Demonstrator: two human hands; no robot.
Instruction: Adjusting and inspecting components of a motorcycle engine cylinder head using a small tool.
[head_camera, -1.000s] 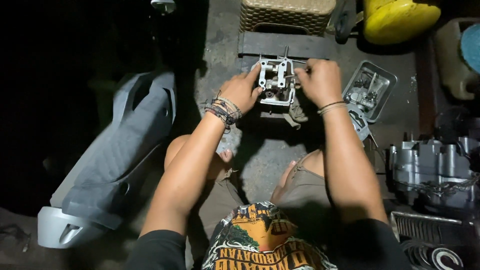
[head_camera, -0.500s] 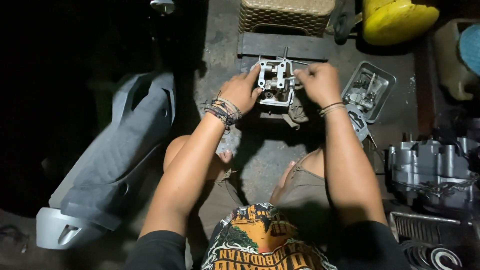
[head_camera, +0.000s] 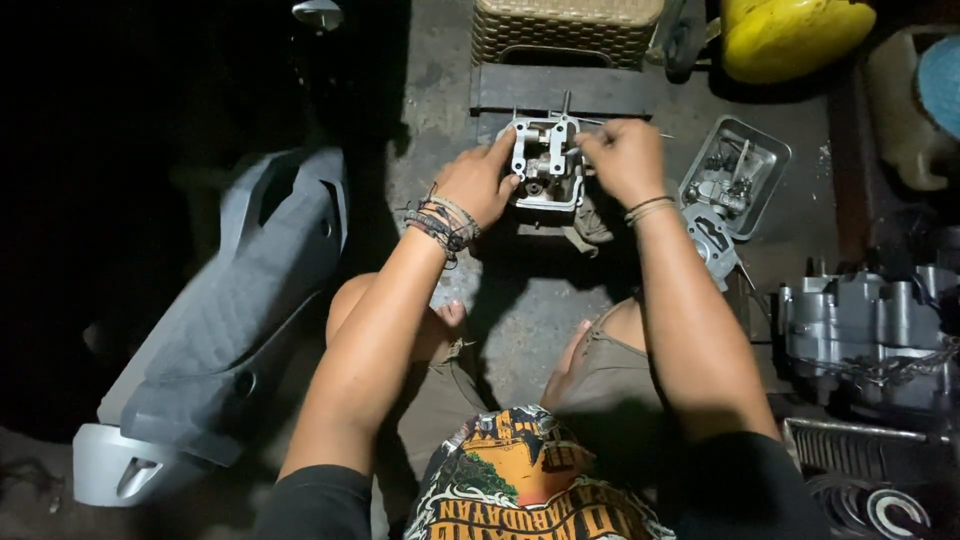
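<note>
- Your left hand (head_camera: 482, 182) grips the left edge of the cylinder head (head_camera: 545, 165), fingers curled on its rim.
- Your right hand (head_camera: 620, 158) is closed, pinching something thin at the head's upper right; what it is, you cannot tell.
- The head sits on the concrete floor (head_camera: 520, 300) between your knees: cast metal, likely heavy, rigid, sharp-edged; hold its flat outer flanges.
- The metal tray (head_camera: 765, 150) to the right holds small engine parts.

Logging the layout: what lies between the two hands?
The head view shows a metal engine part between the left hand and right hand; both touch it.
</note>
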